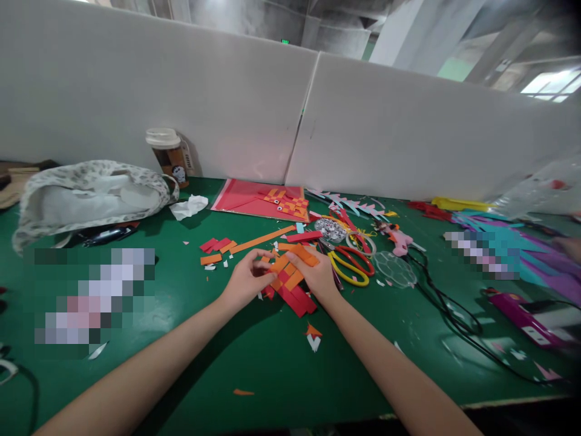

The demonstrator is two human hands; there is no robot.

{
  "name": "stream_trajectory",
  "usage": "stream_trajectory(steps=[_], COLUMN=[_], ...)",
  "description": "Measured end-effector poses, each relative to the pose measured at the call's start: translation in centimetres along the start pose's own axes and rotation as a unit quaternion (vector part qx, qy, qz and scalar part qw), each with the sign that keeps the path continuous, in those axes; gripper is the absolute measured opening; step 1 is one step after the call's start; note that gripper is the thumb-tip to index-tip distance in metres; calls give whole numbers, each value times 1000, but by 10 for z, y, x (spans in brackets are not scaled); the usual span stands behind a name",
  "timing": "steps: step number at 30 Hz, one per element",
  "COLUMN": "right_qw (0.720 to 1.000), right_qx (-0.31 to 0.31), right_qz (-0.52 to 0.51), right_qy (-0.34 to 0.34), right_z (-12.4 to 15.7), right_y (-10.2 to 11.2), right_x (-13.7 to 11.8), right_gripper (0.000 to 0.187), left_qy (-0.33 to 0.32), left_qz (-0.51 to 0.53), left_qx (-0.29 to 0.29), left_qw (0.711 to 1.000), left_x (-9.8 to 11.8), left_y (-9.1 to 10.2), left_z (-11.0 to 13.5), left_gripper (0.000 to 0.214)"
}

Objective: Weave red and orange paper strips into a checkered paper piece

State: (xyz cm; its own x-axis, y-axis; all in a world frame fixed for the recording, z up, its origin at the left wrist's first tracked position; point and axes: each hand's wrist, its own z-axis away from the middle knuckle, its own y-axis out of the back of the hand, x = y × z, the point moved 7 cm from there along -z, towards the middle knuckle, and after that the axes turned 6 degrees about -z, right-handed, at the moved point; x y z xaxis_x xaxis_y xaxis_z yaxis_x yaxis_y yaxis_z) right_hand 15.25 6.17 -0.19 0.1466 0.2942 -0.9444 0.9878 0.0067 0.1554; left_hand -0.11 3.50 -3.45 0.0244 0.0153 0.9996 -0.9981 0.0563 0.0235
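Note:
Between my hands is a woven piece of red and orange paper strips (293, 280), tilted just above the table. My left hand (249, 275) pinches its left edge with thumb and fingers. On the upper right, my right hand (320, 275) grips the orange strips, its thumb lying on top. Loose red strip ends hang toward me. Beyond my hands, a finished-looking woven paper fish (285, 203) with googly eyes lies on a red sheet pack (227, 198). Cut red and orange pieces (218, 245) lie left of my hands, beside a long orange strip (263, 239).
Yellow- and red-handled scissors (349, 269) lie right of my hands. Farther right are a pink glue gun (399, 241) with a black cord and a purple power strip (521, 318). A lidded cup (167, 157) and a fabric bag (91, 194) stand at back left, before a white partition (204, 91).

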Motion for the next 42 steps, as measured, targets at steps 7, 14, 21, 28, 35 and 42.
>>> stream_trajectory(steps=[7,14,21,28,35,42], right_qw=[1000,1000,1000,1000,999,1000], right_qx=[-1,-7,-8,-6,-9,-2], right_qz=[11,20,12,16,26,27], right_qy=[2,14,13,21,17,13], right_z=[4,4,4,5,6,5], right_y=[0,-1,-1,-1,-1,0], right_x=[-3,-6,-4,-6,-8,-6], right_gripper=[25,26,24,25,26,26], left_qy=[-20,-18,-16,-23,-16,-13], left_qz=[-11,-49,-41,-43,-36,-16], left_qx=[-8,1,-1,-2,1,-3], left_qw=[1000,999,999,999,999,1000], left_x=[-2,-1,0,-1,0,1], left_y=[-3,-1,-2,-2,-2,-3], left_z=[0,1,2,0,0,1], left_gripper=[44,41,38,42,42,42])
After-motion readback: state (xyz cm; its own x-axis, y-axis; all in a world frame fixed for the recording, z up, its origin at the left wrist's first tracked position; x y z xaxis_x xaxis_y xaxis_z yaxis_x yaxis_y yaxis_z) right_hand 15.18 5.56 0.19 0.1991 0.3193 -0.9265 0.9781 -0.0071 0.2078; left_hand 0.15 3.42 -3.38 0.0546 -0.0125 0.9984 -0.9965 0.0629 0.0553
